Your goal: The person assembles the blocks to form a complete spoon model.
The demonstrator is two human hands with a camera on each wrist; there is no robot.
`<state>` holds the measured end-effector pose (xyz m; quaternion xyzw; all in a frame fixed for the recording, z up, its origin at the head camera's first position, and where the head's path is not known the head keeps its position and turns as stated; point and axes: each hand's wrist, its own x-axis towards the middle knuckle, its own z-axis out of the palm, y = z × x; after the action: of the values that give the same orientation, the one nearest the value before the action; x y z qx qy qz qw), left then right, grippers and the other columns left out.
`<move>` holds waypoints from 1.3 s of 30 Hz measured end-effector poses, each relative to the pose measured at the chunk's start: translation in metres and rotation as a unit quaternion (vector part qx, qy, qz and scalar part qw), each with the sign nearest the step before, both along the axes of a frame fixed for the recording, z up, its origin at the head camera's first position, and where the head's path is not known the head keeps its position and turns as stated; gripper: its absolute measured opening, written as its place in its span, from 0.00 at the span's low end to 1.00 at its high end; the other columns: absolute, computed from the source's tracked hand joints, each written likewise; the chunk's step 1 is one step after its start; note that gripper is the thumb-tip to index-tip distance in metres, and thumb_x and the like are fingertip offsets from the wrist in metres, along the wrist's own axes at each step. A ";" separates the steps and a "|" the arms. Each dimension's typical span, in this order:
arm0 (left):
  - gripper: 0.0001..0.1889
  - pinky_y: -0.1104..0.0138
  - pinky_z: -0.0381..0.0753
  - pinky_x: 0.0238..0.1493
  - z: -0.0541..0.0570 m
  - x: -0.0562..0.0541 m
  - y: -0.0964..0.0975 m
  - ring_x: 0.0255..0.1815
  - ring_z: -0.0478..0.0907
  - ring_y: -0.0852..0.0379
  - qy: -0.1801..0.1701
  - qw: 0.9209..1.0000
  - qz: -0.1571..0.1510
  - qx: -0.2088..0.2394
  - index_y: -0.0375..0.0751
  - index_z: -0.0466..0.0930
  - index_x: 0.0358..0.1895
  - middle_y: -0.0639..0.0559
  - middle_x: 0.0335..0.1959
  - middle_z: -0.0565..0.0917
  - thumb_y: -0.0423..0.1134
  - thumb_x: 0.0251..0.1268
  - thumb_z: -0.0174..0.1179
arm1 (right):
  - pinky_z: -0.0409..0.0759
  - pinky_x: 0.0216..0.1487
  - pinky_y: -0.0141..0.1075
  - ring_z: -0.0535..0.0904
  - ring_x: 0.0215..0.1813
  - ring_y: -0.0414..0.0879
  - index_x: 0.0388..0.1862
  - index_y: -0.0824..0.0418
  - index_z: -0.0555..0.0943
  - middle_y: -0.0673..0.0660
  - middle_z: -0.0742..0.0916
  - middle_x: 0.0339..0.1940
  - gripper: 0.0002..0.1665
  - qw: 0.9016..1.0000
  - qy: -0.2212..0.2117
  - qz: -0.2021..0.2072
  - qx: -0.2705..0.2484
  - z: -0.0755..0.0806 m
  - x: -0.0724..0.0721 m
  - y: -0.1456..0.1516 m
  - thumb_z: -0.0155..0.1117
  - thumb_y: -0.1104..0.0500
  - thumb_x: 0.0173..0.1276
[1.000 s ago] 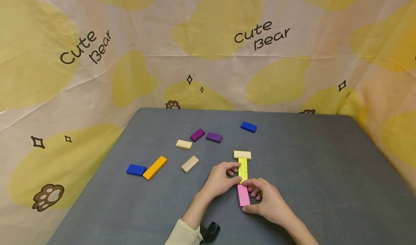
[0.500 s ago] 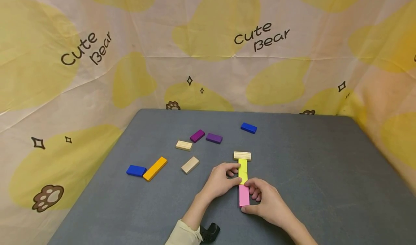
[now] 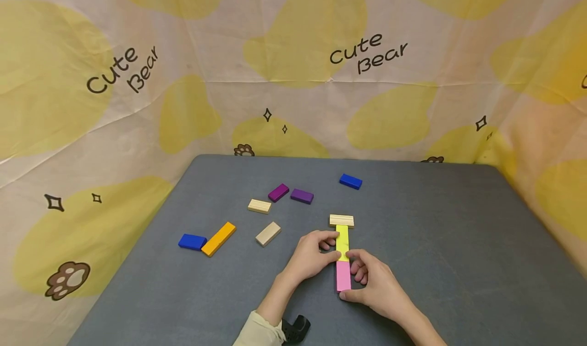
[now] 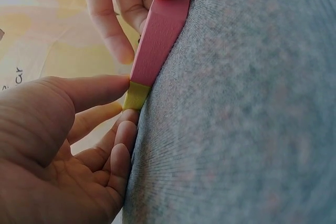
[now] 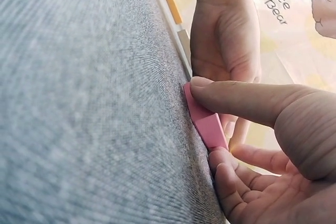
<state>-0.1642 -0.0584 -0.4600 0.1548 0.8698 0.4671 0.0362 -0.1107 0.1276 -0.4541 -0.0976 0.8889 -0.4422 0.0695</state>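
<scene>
A yellow block (image 3: 342, 243) and a pink block (image 3: 343, 276) lie flat, end to end, in one line on the grey table. My left hand (image 3: 312, 254) grips the yellow block along its left side, thumb near the joint and index finger near the far end. On the right, my right hand (image 3: 378, 287) holds the pink block (image 5: 210, 127). Its thumb presses the near end, while the index finger touches by the joint. Crosswise at the yellow block's far end lies a pale wooden block (image 3: 341, 220), making a T shape. In the left wrist view, fingers partly cover the yellow block (image 4: 136, 95).
Left of the hands lie an orange block (image 3: 218, 239) touching a blue block (image 3: 192, 241), and two pale wooden blocks, one nearer (image 3: 268, 234). Farther back are a magenta block (image 3: 278, 192), a purple block (image 3: 302, 196) and another blue block (image 3: 350, 181). Patterned cloth (image 3: 293, 55) hangs behind the table.
The pink block has straightened from a slight slant and now lines up with the yellow block. My right hand has shifted slightly with it; the left hand stays in place.
</scene>
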 end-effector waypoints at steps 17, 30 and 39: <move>0.21 0.65 0.77 0.45 -0.001 0.001 -0.001 0.40 0.76 0.59 -0.003 1.000 -0.002 -0.005 0.42 0.83 0.57 0.56 0.40 0.81 0.37 0.58 0.71 | 0.75 0.36 0.32 0.72 0.34 0.44 0.57 0.61 0.77 0.50 0.76 0.33 0.46 1.000 -0.004 -0.002 0.006 0.001 0.001 -0.001 0.88 0.56 0.37; 0.21 0.65 0.77 0.45 -0.002 0.001 -0.001 0.40 0.76 0.59 0.000 1.000 -0.006 -0.004 0.42 0.83 0.57 0.55 0.40 0.81 0.37 0.58 0.71 | 0.76 0.37 0.32 0.74 0.34 0.45 0.57 0.61 0.77 0.50 0.77 0.34 0.42 1.000 0.003 0.024 -0.014 0.000 0.001 0.006 0.86 0.52 0.44; 0.21 0.65 0.77 0.45 -0.001 0.000 0.000 0.41 0.76 0.59 0.003 1.000 -0.006 -0.007 0.42 0.83 0.57 0.55 0.41 0.81 0.38 0.59 0.71 | 0.78 0.35 0.33 0.75 0.34 0.45 0.57 0.59 0.81 0.51 0.78 0.35 0.30 0.998 0.017 0.051 -0.040 -0.003 -0.003 0.014 0.79 0.55 0.55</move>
<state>-0.1643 -0.0585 -0.4608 0.1613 0.8722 0.4603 0.0375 -0.1136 0.1415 -0.4566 -0.1526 0.8655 -0.4714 0.0732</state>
